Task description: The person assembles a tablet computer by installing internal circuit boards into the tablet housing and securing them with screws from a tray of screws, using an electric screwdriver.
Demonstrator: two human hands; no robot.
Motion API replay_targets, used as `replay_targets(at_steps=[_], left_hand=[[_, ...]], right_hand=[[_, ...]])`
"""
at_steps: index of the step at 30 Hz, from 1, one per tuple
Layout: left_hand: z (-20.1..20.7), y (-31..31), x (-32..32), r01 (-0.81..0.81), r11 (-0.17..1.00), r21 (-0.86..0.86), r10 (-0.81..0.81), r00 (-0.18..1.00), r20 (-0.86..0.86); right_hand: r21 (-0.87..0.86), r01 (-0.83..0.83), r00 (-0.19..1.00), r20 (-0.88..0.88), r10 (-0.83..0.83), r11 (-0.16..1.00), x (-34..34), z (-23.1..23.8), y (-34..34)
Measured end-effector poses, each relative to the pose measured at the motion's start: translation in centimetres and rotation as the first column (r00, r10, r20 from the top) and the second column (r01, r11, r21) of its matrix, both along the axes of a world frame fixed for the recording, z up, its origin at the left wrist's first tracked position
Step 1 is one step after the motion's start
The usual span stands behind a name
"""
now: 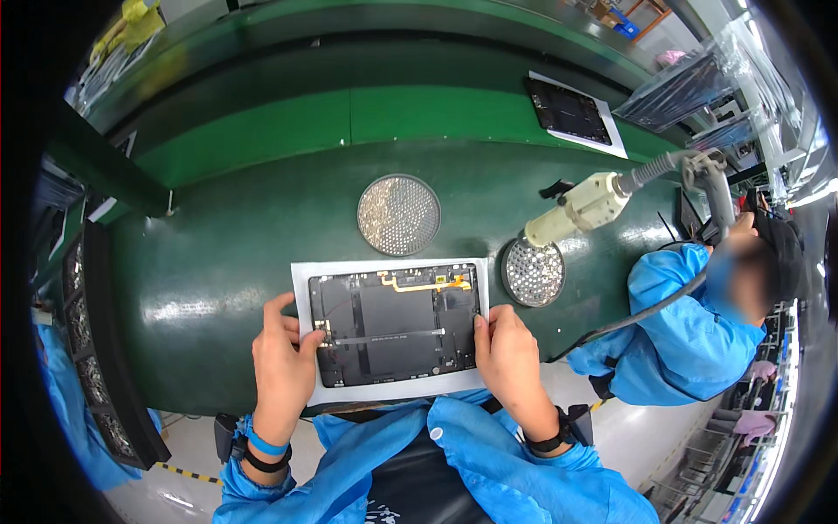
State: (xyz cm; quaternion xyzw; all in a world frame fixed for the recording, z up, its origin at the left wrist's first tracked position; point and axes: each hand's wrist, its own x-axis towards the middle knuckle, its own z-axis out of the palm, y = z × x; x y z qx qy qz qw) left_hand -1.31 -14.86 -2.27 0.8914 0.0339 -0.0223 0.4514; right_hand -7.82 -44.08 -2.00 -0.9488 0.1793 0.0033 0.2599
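An opened black tablet housing (397, 325) lies on a white sheet (302, 284) at the near edge of the bench. Inside it an orange flex cable (419, 286) runs along the far side, and a grey ribbon strip (384, 337) crosses the middle. With thumb and fingers closed, my left hand (285, 367) grips the left edge of the housing. My right hand (509, 356) pinches the opposite edge, its thumb on the rim. Beyond the housing sits a round perforated dish (417, 210) with small metal pieces heaped on its left part.
A pale yellow handheld power tool (576, 212) on a ribbed hose hangs over a second perforated dish (533, 278). Another tablet housing (567, 109) rests at the back right. A black rack (96, 349) stands left. A co-worker in blue (690, 306) is at the right.
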Motion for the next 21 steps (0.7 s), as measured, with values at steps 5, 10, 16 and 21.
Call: replay_targets(at_steps=[5, 10, 16, 21], left_hand=[[0.1, 2.7, -1.2, 0.014, 0.987, -0.163, -0.022, 0.999, -0.050], [5.9, 3.3, 5.4, 0.025, 0.954, -0.299, 0.043, 0.975, 0.217], [5.2, 3.7, 10.7, -0.346, 0.938, 0.000, 0.208, 0.566, 0.798], [0.0, 0.7, 10.0, 0.155, 0.985, 0.073, -0.164, 0.724, 0.670]], right_hand=[[-0.041, -0.158, 0.975, 0.150, 0.163, 0.987, 0.2, 0.7, 0.7], [0.126, -0.240, 0.876, 0.457, 0.158, 0.963, 7.5, 5.6, 1.4], [0.185, -0.323, 0.776, 0.613, 0.148, 0.928, 31.3, 2.5, 10.5], [0.146, -0.293, 0.798, 0.582, 0.157, 0.945, 41.9, -1.2, 14.7]])
